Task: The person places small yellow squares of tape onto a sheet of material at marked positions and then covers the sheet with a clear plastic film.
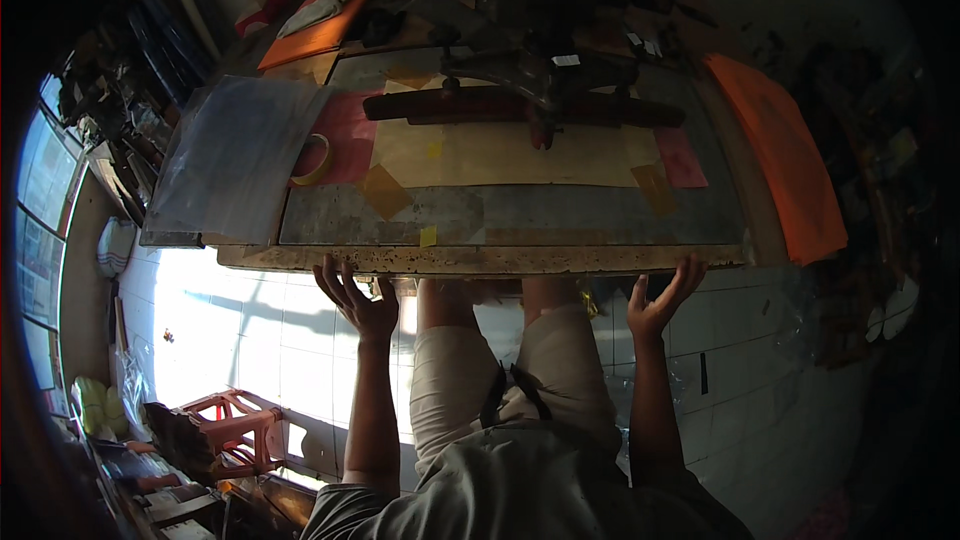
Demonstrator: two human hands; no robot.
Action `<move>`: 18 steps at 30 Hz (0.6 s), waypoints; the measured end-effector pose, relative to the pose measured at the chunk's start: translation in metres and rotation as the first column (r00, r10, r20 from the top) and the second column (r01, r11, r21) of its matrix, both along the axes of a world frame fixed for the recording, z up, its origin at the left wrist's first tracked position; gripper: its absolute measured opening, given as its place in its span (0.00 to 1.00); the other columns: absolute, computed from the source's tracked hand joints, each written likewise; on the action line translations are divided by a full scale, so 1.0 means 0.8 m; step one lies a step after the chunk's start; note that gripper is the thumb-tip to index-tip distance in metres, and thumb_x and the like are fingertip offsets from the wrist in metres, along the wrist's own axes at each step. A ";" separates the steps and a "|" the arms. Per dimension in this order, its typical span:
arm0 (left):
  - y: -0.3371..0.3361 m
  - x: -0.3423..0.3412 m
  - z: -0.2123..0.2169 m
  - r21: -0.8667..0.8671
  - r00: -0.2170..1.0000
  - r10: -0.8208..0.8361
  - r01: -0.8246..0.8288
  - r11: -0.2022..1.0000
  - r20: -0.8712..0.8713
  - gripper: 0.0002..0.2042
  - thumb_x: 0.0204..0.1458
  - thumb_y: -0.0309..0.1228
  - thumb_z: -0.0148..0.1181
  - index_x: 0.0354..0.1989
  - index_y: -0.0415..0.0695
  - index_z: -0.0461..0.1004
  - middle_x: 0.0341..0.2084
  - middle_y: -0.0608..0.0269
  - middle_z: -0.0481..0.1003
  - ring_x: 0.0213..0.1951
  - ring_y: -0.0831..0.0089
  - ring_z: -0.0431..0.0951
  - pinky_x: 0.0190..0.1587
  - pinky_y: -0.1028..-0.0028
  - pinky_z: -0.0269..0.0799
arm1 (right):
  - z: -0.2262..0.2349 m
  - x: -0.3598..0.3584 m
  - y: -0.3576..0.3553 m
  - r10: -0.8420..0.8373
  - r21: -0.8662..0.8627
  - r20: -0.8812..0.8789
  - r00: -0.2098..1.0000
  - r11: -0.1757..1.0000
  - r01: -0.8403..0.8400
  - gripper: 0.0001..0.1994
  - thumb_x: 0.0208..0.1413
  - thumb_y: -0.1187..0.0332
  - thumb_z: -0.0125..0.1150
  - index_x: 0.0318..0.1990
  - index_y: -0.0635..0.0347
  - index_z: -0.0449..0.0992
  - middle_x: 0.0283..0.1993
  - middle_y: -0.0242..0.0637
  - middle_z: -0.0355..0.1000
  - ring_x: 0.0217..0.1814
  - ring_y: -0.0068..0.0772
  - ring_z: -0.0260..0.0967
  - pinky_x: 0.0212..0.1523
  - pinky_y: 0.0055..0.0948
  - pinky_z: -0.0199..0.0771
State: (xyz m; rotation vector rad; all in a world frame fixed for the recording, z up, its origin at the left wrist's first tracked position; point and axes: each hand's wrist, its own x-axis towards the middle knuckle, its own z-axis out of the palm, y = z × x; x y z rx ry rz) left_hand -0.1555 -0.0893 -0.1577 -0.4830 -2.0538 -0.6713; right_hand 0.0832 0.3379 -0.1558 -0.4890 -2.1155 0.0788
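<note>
I stand at a worktable whose worn wooden front edge [480, 260] runs across my view. My left hand [360, 305] touches that edge on the left, fingers spread and nothing held. On the right, my right hand [660, 305] meets the same edge with its fingers apart, also holding nothing. Beyond them is a grey metal plate [560, 228] with a pale yellow sheet [540, 158] on it, held by tape pieces. Pink sheets [345, 135] show at its ends. A dark metal bar on a bracket [480, 108] spans above the sheet.
Clear plastic sheets [235, 155] and a tape roll [313, 160] lie on the left side of the table. Orange sheets [775, 155] are stacked on the right; another orange piece [325, 25] lies at the back left. A red plastic stool [240, 430] stands on the tiled floor.
</note>
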 end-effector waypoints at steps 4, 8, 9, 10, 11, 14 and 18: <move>-0.003 0.009 0.013 -0.026 1.000 -0.024 0.024 0.999 0.005 0.34 0.65 0.40 0.62 0.76 0.44 0.57 0.76 0.42 0.56 0.77 0.33 0.51 0.74 0.34 0.51 | 0.012 0.007 -0.006 0.015 -0.021 0.010 1.000 1.000 -0.015 0.38 0.72 0.54 0.59 0.79 0.66 0.51 0.83 0.55 0.46 0.87 0.72 0.34 0.80 0.71 0.41; -0.010 0.020 0.040 -0.031 1.000 -0.010 0.010 0.999 -0.002 0.27 0.68 0.43 0.57 0.72 0.43 0.65 0.71 0.48 0.66 0.75 0.42 0.59 0.74 0.43 0.52 | 0.036 0.019 -0.005 0.031 0.036 -0.017 0.999 0.999 -0.030 0.24 0.75 0.62 0.51 0.73 0.62 0.65 0.77 0.49 0.61 0.82 0.60 0.52 0.76 0.62 0.54; -0.014 0.023 0.048 -0.031 1.000 -0.003 0.003 1.000 0.019 0.26 0.68 0.44 0.56 0.70 0.45 0.67 0.70 0.52 0.69 0.74 0.47 0.62 0.73 0.46 0.52 | 0.045 0.024 -0.002 0.045 0.058 -0.010 0.999 0.997 -0.045 0.21 0.76 0.63 0.49 0.70 0.62 0.70 0.74 0.45 0.67 0.79 0.54 0.57 0.75 0.57 0.58; -0.012 0.026 0.065 0.012 1.000 -0.001 0.001 1.000 -0.007 0.22 0.68 0.43 0.56 0.65 0.45 0.72 0.65 0.55 0.74 0.70 0.51 0.67 0.71 0.50 0.54 | 0.058 0.030 0.002 0.044 0.060 -0.015 0.999 0.997 -0.043 0.21 0.76 0.63 0.49 0.70 0.62 0.70 0.74 0.45 0.67 0.79 0.54 0.57 0.75 0.57 0.58; -0.016 0.026 0.077 0.010 1.000 -0.015 0.015 1.000 0.007 0.20 0.67 0.42 0.56 0.62 0.45 0.74 0.61 0.56 0.77 0.67 0.53 0.70 0.70 0.51 0.55 | 0.070 0.034 0.007 0.099 0.003 -0.062 0.993 0.995 -0.099 0.18 0.76 0.64 0.49 0.66 0.61 0.74 0.69 0.43 0.71 0.74 0.50 0.62 0.72 0.52 0.61; -0.029 0.016 0.108 0.019 0.995 -0.090 0.091 0.996 -0.032 0.12 0.69 0.35 0.55 0.52 0.43 0.79 0.46 0.58 0.83 0.51 0.58 0.80 0.59 0.57 0.68 | 0.118 0.030 0.025 0.128 -0.027 -0.193 0.973 0.990 -0.135 0.14 0.74 0.63 0.52 0.55 0.60 0.80 0.59 0.38 0.77 0.65 0.44 0.68 0.65 0.43 0.67; 0.004 -0.002 0.189 0.110 0.913 -0.347 0.331 0.937 0.212 0.09 0.61 0.25 0.63 0.48 0.43 0.82 0.39 0.59 0.83 0.42 0.59 0.83 0.49 0.60 0.73 | 0.193 -0.010 0.047 0.214 -0.147 -0.132 0.968 0.961 -0.233 0.11 0.70 0.67 0.58 0.53 0.62 0.80 0.55 0.40 0.78 0.61 0.46 0.72 0.61 0.45 0.70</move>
